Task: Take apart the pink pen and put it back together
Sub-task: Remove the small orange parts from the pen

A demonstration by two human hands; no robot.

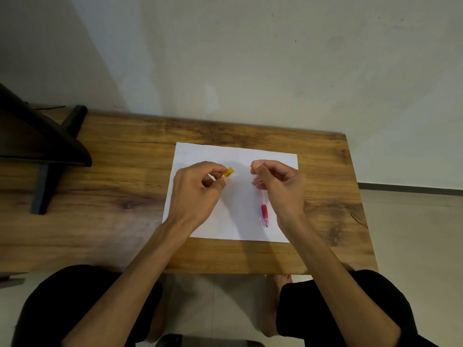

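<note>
Pink pen point(264, 209) on paper point(238, 211), unheld

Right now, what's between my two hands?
In the head view, only bare white paper lies between the left hand and right hand.

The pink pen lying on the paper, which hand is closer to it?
Right. The right hand is directly beside the pink pen, overlapping its upper end; the left hand is off to its left, pinching a yellow piece.
</note>
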